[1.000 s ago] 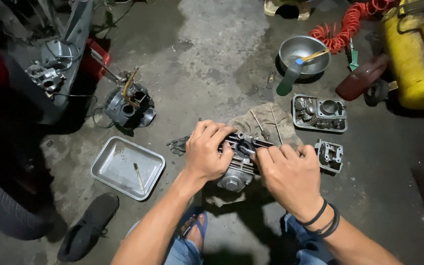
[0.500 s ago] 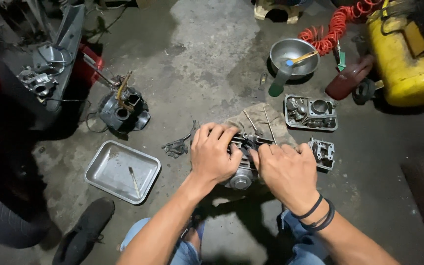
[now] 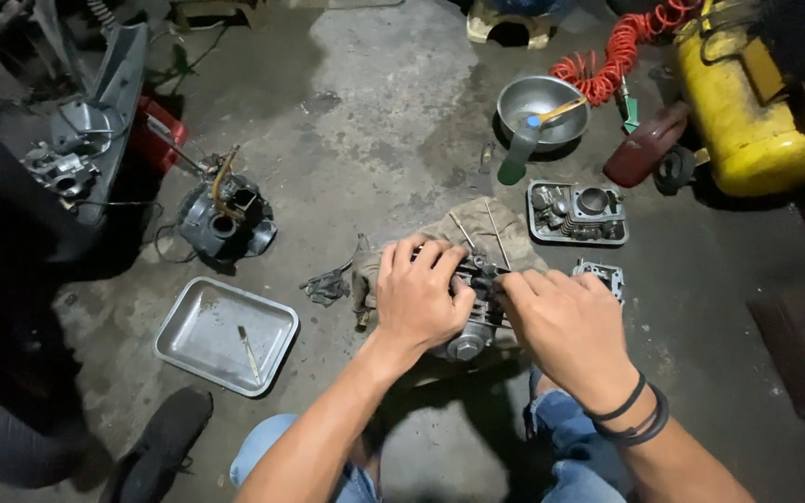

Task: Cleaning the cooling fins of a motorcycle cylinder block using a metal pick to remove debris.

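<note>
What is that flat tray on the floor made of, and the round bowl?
The tray looks like bare metal, dull grey with a soft sheen and scuffs. The bowl also seems to be metal, shinier, its curved wall catching the light; steel or aluminium, I cannot tell.

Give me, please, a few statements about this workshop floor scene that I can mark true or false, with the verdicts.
1. Both hands rest on the grey engine part lying on a rag. True: the left hand and right hand are on it.
2. The flat metal tray left of the hands is piled with engine parts. False: it holds only one thin tool.
3. A round metal bowl stands near an orange coiled hose. True.
4. The tank at the upper right is blue. False: it is yellow.
</note>
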